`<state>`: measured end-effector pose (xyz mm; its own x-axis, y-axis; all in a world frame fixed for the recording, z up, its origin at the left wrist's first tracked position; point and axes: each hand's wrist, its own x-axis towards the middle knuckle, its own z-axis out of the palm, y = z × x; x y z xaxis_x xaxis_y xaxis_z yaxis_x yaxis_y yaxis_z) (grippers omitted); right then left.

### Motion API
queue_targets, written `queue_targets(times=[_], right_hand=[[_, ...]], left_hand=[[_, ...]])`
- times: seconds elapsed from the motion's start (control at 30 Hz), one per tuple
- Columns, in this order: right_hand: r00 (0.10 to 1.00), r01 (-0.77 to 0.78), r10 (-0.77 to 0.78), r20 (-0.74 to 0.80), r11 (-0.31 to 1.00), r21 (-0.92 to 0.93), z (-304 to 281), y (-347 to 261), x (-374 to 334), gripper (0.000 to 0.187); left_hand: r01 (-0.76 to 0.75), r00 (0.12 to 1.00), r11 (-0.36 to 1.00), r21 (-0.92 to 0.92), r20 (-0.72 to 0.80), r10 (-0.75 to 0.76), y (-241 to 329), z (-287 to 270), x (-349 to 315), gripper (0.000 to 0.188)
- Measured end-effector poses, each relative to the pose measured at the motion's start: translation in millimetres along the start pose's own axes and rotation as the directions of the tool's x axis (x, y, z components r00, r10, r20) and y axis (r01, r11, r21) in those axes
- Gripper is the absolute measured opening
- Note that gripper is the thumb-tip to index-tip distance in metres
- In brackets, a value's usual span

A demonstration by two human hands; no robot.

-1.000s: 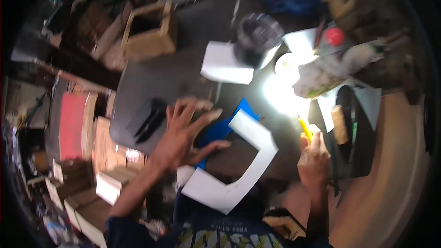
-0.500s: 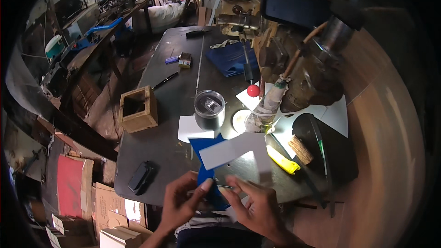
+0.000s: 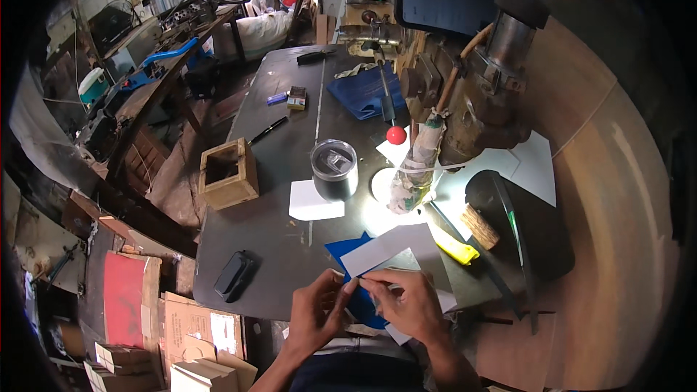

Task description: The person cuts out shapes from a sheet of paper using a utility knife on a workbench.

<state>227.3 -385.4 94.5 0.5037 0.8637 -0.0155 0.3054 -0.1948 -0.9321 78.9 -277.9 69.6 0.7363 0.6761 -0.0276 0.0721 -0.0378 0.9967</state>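
Observation:
Close to the table's front edge, my left hand [image 3: 318,308] is closed on a blue sheet piece [image 3: 368,312] with pointed corners. My right hand [image 3: 408,303] meets it with thumb and fingers pinched together; whatever lies between those fingertips is hidden. Over the blue piece lies a bent strip of white paper [image 3: 381,248], its lower edge touching the fingertips of both hands. Beyond the paper, a steel tumbler with a clear lid [image 3: 335,170] stands beside a white card [image 3: 314,202].
A wooden box [image 3: 229,174] and black case [image 3: 234,276] are on the left. At right are a yellow-handled tool [image 3: 454,247], wood piece [image 3: 480,226], and a machine [image 3: 479,112] with a red-knobbed lever [image 3: 396,136] and lamp. Blue cloth [image 3: 363,94] lies behind.
Both hands have come closer together at the blue piece. The thin metal rod seen between them earlier is now hidden. The view has shifted slightly.

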Motion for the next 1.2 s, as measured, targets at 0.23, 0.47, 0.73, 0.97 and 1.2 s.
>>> queue_targets(times=[0.23, 0.47, 0.73, 0.97, 1.2], right_hand=[[0.91, 0.32, -0.4, -0.113, 0.848, -0.422, -5, -20, -15, 0.012], [0.902, 0.376, -0.43, -0.032, 0.821, -0.43, -21, -25, -24, 0.015], [0.955, 0.187, -0.245, -0.169, 0.936, -0.298, -27, -38, -49, 0.026], [0.91, 0.335, -0.383, -0.158, 0.905, -0.262, -10, -34, -33, 0.028], [0.866, 0.284, -0.443, -0.232, 0.817, -0.503, -2, -33, -35, 0.017]], left_hand=[[-0.072, 0.997, 0.994, 0.085, 0.014, 0.071, 22, 9, 7, 0.018], [0.052, 0.998, 0.996, -0.079, 0.024, -0.05, 29, -2, 5, 0.021], [0.068, 0.997, 0.95, -0.304, 0.067, -0.049, 30, -4, -2, 0.022], [0.036, 0.995, 0.958, -0.286, 0.098, -0.008, 36, 5, -10, 0.019], [0.03, 0.998, 0.95, -0.309, 0.064, -0.01, 35, 9, -16, 0.019]])
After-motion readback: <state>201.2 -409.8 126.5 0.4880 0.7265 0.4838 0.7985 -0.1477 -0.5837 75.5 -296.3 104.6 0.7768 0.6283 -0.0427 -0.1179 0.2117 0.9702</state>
